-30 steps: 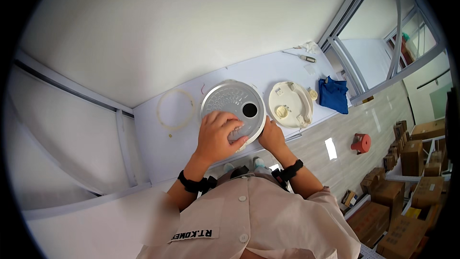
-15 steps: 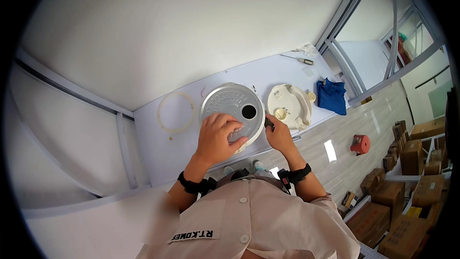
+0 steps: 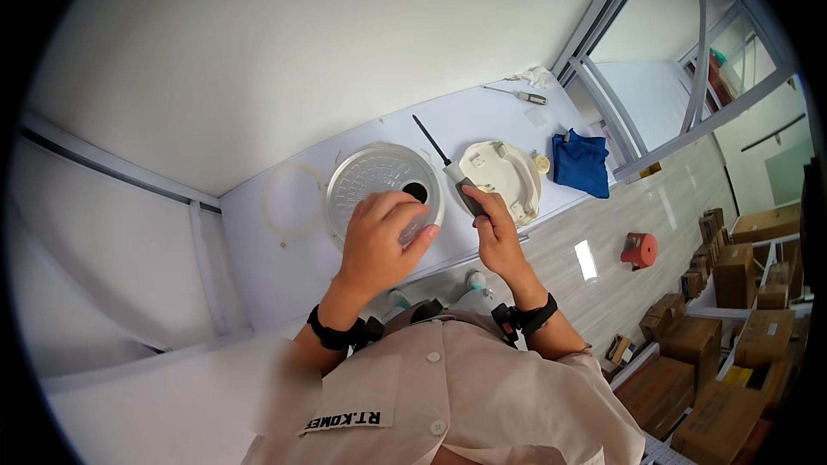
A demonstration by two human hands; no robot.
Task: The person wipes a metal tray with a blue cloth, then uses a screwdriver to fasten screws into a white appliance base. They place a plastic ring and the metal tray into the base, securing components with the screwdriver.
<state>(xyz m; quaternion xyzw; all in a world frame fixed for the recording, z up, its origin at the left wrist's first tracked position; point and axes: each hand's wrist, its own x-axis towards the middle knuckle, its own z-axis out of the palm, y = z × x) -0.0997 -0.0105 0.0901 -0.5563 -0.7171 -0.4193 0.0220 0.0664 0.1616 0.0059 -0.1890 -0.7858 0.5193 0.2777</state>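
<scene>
Mid-frame, my right hand (image 3: 498,231) grips the driver (image 3: 451,171), tip toward upper left; my left hand (image 3: 376,239) is half-curled over the disc (image 3: 372,179), contents I can't tell. I judge this tool-handling; next calls for steady aim.

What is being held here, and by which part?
A screwdriver, by its handle, in the right grip. Whether the left grip holds anything cannot be told.

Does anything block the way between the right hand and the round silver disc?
Nothing visible stands between the right hand, which grips a screwdriver, and the right edge of the round silver disc. The left hand, however, covers the disc's lower part in this view.
</scene>
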